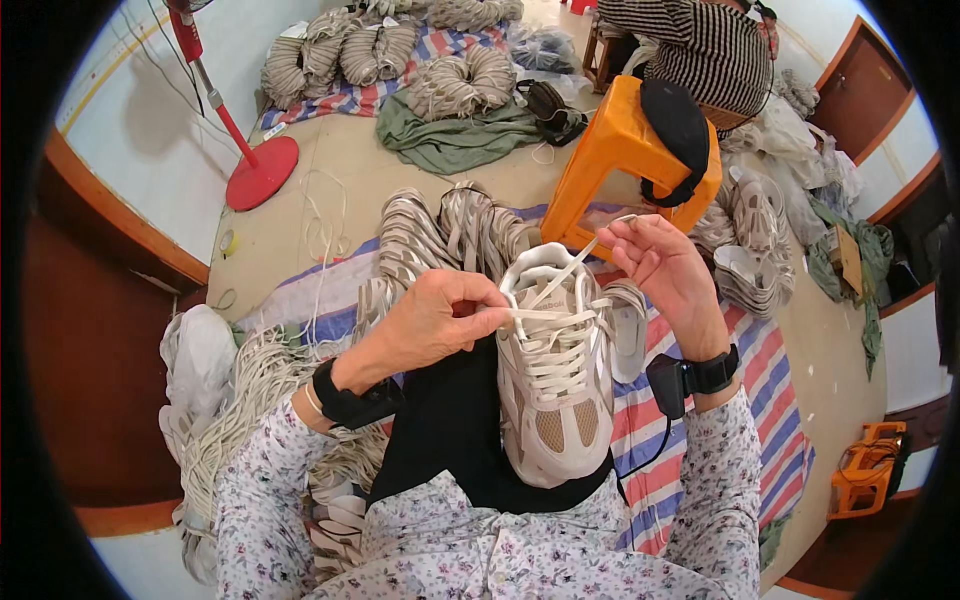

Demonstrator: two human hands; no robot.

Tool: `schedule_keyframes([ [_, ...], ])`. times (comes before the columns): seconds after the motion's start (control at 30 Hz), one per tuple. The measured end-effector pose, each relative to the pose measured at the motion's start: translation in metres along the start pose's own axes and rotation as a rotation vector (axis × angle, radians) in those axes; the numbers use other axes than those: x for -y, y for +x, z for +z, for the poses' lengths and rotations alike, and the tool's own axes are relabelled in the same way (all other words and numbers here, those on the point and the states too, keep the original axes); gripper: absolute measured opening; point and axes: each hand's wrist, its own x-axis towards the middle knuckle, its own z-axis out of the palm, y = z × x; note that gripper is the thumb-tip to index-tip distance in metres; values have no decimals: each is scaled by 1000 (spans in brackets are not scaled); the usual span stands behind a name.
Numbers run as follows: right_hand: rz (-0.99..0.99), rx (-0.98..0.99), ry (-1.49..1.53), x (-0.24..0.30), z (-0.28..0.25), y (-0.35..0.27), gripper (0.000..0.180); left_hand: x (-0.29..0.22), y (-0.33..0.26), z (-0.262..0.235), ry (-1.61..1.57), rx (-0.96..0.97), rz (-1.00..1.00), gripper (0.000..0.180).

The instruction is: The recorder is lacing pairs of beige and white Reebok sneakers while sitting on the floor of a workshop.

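Observation:
A beige and white sneaker (558, 440) rests on my lap, its tan mesh toe toward me and its opening away. A cream shoelace (562, 382) criss-crosses its front. My left hand (450, 318) is closed in a pinch at the left side of the opening, on a strand of the lace by the top eyelets. Up and to the right, my right hand (660, 270) pinches a lace end between thumb and index finger, its other fingers loosely curled. That strand runs taut and slanting from the tongue to the right fingertips. Black bands circle both wrists.
A heap of loose cream laces (250, 400) lies to my left. Bundled shoe uppers (410, 240) sit beyond the sneaker on a striped sheet (745, 400). An orange stool (590, 150) stands ahead right, near a person in a striped top (710, 60). A red fan base (262, 173) is far left.

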Motion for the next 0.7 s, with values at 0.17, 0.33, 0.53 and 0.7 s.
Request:
schedule_keyframes([
  [0.17,-1,-43,59,3,-18,3,13,3,-3,-8,-196,210,-72,13],
  [0.33,-65,-132,110,7,-35,12,15,16,-5,-5,-24,219,39,25],
  [0.53,-152,-193,94,21,-63,25,15,19,8,4,-112,164,-32,25],
  [0.7,-209,-118,-10,6,-55,13,16,10,10,11,-131,65,-85,21],
])
